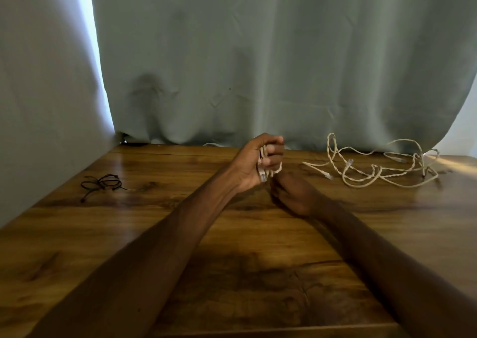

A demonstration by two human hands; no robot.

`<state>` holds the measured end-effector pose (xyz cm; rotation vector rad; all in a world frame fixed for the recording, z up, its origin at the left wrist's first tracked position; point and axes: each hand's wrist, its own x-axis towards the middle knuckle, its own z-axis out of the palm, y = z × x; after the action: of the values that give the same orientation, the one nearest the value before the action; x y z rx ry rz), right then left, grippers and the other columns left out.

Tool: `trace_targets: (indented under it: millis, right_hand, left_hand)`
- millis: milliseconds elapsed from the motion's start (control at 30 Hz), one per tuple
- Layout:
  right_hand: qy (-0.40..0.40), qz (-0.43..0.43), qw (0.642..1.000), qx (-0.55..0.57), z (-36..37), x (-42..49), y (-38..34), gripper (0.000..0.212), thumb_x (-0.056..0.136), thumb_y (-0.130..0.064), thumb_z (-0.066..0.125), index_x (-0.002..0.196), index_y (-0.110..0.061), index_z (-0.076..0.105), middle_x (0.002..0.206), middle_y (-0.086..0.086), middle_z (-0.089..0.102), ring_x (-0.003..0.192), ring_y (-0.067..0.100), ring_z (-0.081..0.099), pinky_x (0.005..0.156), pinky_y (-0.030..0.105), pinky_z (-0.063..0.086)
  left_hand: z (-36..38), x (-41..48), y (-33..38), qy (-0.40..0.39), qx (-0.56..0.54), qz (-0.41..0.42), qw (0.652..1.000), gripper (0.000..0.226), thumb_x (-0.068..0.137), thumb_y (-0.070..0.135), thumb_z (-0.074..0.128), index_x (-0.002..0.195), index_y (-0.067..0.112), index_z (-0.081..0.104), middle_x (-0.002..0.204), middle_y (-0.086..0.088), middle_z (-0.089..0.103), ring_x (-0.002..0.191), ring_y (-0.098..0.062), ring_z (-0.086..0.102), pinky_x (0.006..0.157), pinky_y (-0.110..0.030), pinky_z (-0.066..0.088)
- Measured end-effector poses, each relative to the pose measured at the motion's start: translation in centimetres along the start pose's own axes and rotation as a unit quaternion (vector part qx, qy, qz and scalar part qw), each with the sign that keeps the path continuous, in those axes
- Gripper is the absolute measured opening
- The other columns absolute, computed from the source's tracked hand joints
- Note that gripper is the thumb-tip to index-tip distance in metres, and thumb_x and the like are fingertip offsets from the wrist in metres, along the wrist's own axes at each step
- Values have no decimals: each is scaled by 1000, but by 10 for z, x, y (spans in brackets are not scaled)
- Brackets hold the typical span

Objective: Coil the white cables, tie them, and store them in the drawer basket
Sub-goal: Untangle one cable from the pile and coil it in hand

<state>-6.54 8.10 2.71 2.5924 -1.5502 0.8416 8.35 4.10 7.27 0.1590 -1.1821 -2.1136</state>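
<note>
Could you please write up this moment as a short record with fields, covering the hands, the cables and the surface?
surface: wooden table, grey curtain behind
left hand: raised, fingers closed around a coiled white cable
right hand: low, just below the coil; grip hidden
loose white cables: tangled on the table, far right
black cord: bunched on the table, far left
drawer basket: not in view

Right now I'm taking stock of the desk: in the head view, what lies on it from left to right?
Black ties → left hand gripping a coiled white cable → loose white cables.
</note>
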Motion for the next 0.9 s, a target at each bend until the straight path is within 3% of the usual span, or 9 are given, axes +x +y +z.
trace_targets:
  millis: [100,167,267,333,533,633,800,900]
  right_hand:
    - [-26,3,1000,-11,3,2,-2,21,104,-13,48,94,-30,54,77,-16,60,69,-3,60,62,12,39]
    - [-42,0,999,-9,5,2,-4,17,105,-15,47,101,-24,60,82,-17,62,73,-3,60,66,13,41]
    - [-49,-1,999,-3,4,4,-13,18,107,-21,47,101,-20,64,79,-22,59,72,-8,58,65,10,37]
    - [-54,-3,999,-2,1,3,-18,20,107,-22,49,94,-24,64,74,-24,58,71,-10,59,62,10,34]
    - [-79,-5,995,61,-4,0,-30,22,104,-27,58,86,-31,70,62,-17,65,58,1,61,54,13,38]
    - [-48,-14,997,66,-13,2,-31,17,101,-27,63,93,-20,75,69,-10,70,61,10,62,54,18,41]
    - [62,-53,997,6,-25,-1,-21,13,98,-21,65,104,-18,76,88,-4,76,73,15,68,67,39,54]
    - [123,-88,988,-35,-36,-1,-13,15,98,-20,64,104,-15,76,93,-3,76,79,14,68,70,39,54]
  left_hand:
    - [-7,-1,5,101,-3,51,994,23,103,10,40,91,9,60,67,1,65,49,-8,60,43,-14,42]
    - [-12,-1,8,139,-21,79,987,26,103,7,40,94,0,63,80,-14,76,65,-22,75,57,-21,59]
    - [-18,1,8,130,3,97,987,29,105,6,36,100,-9,61,108,-33,72,91,-39,76,88,-36,63]
    - [-24,4,7,154,57,111,980,35,107,9,33,104,-11,61,114,-34,69,101,-42,73,94,-39,60]
    - [-52,3,7,260,271,158,913,38,110,12,30,105,-1,66,106,-21,74,108,-31,73,87,-28,61]
    - [-64,-1,0,248,409,155,865,38,111,16,33,107,4,68,102,-13,77,99,-20,76,87,-28,60]
    - [-51,-10,-6,196,535,152,808,34,108,10,39,96,-2,68,75,-8,71,65,-7,71,63,-18,52]
    - [-46,-17,-5,129,537,74,831,43,111,20,34,89,3,68,66,-14,70,53,-23,68,48,-27,48]
